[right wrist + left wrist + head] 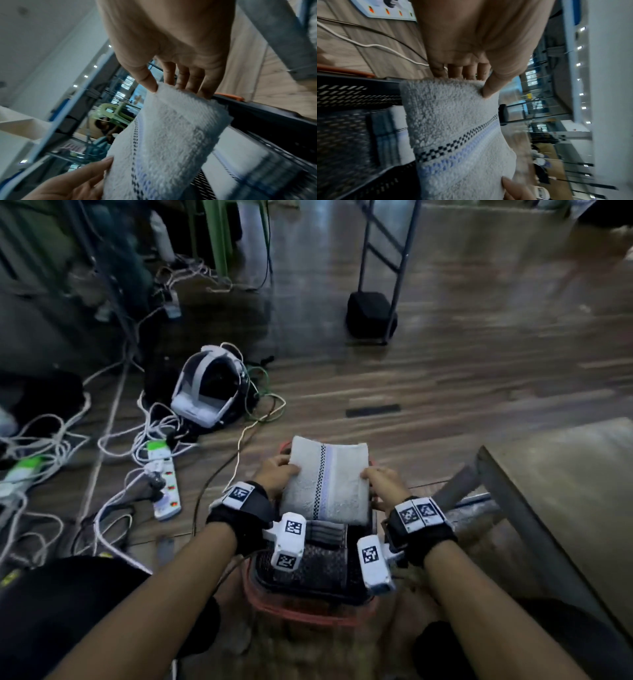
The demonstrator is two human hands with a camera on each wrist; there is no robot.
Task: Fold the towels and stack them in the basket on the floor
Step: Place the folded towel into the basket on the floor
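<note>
A folded white towel (325,484) with a black checked line and a pale blue stripe hangs just above the basket (308,607), a black mesh tub with a red rim on the floor. My left hand (277,474) pinches its left edge, thumb on top and fingers underneath (462,71). My right hand (380,481) pinches the right edge the same way (173,83). Inside the basket lies another folded towel (390,135) with grey and blue stripes, partly hidden under the one I hold.
Wooden floor all around. To the left lie tangled white cables, power strips (164,484) and a white headset (209,388). A grey table (565,498) with a slanted leg stands close on the right. A black stand base (371,314) sits farther ahead.
</note>
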